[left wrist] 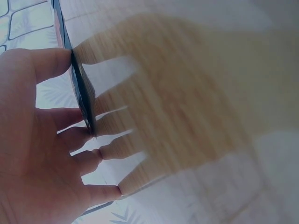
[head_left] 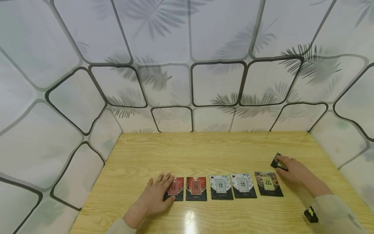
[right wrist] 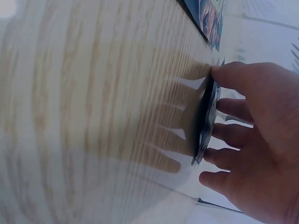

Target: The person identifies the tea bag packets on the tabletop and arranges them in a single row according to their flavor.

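My left hand (head_left: pixel 153 198) rests with spread fingers on a red and black flat packet (head_left: pixel 180 185) at the left end of a row. In the left wrist view, the thumb and some fingertips touch that packet's (left wrist: pixel 83 91) surface. At the right, my right hand (head_left: pixel 295 172) holds a dark packet with a colourful food picture (head_left: pixel 274 162), partly hidden under the fingers. Seen from the right wrist, the thumb is at one end of this packet (right wrist: pixel 205 121) and the fingers lie along it; a shadow falls beneath. Nearest to that hand lies a similar packet with a yellow-green label (head_left: pixel 268 186).
Between the hands lie another red packet (head_left: pixel 196 191) and two white and black packets, one left (head_left: pixel 221 190) and one right (head_left: pixel 243 188). The wooden table (head_left: pixel 181 152) meets patterned walls (head_left: pixel 216 84) at the back and sides. A small black device (head_left: pixel 311 215) sits by the right sleeve.
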{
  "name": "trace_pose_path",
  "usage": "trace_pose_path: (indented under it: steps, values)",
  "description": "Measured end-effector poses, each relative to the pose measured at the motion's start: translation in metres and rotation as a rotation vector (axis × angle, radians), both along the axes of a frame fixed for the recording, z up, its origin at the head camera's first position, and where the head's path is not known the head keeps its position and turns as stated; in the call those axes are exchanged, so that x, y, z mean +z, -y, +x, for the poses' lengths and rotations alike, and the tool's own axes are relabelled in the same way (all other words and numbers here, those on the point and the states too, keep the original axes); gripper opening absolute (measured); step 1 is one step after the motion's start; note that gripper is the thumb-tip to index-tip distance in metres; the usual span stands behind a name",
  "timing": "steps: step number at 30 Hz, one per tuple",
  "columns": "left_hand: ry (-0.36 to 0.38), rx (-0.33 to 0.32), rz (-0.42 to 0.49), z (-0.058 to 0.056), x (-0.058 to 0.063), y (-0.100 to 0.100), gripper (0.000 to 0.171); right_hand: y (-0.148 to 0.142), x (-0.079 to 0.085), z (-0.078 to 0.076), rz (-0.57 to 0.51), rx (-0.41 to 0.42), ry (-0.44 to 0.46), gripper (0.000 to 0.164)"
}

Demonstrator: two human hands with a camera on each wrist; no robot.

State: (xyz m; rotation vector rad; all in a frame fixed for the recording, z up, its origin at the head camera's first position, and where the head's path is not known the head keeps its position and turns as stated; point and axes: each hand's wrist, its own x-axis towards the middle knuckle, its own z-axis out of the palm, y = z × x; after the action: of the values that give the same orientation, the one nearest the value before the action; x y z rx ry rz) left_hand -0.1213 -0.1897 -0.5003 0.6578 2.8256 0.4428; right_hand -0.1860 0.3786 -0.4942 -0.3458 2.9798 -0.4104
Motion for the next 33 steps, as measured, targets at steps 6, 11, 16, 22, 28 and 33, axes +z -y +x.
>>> trace_pose_path:
  steps: [6,11,16,22,28,33]
  values:
    - [-0.003,0.004,0.002,0.000,0.000,0.000,0.076,-0.004,0.001,0.003,0.007,0.019,-0.011,0.059]
    - [0.003,0.006,0.008,0.001,0.000,0.000,0.077,-0.004,0.002,0.005,-0.012,0.008,-0.011,0.059]
    - [0.003,0.007,0.012,0.001,0.001,0.000,0.077,-0.004,0.001,0.009,-0.032,-0.002,-0.037,0.047]
    - [0.004,0.008,0.016,0.002,0.002,-0.001,0.076,-0.006,-0.001,0.017,-0.068,0.006,-0.060,0.040]
    - [0.000,0.007,0.015,0.002,0.002,-0.001,0.076,-0.009,-0.004,0.022,-0.081,0.028,-0.087,0.040]
    - [-0.008,0.006,0.015,0.002,0.001,0.000,0.076,-0.011,-0.007,0.027,-0.075,0.033,-0.082,0.043]
